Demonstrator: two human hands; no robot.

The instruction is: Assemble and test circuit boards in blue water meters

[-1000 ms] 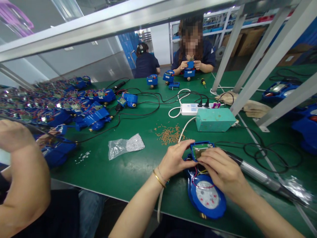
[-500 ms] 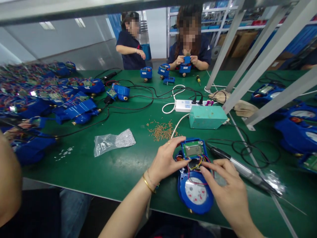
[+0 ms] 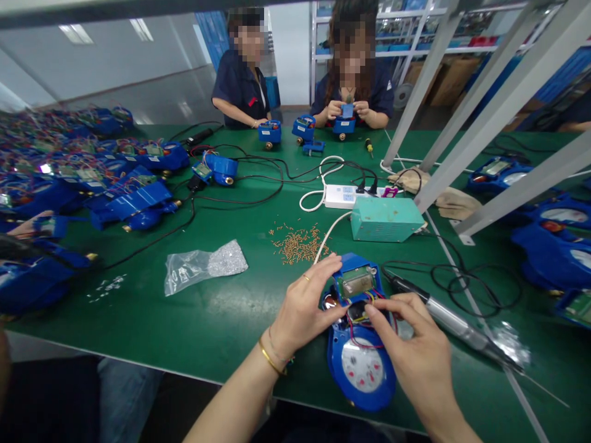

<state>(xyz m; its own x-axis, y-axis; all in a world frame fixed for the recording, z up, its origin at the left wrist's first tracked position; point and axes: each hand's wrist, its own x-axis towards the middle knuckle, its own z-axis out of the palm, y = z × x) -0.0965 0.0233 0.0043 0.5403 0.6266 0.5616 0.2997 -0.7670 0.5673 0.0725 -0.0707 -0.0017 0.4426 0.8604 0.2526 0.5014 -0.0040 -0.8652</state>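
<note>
A blue water meter (image 3: 361,363) with a white dial lies on the green table (image 3: 221,314) right in front of me. Its blue lid with a green circuit board (image 3: 355,282) is tipped up at the far end, with coloured wires running into the body. My left hand (image 3: 302,307) grips the lid's left edge. My right hand (image 3: 415,351) rests on the meter's right side, its fingertips pinched in the wires under the lid.
An electric screwdriver (image 3: 443,317) lies to the right. A teal box (image 3: 385,218), a power strip (image 3: 341,195), small brass screws (image 3: 298,243) and a plastic bag (image 3: 203,264) lie ahead. Many blue meters (image 3: 120,191) are heaped at left. Two people work at the far side.
The lid has been swung up from under my right hand, exposing the wires. My right hand has moved down from the board to the wires. The view shifted.
</note>
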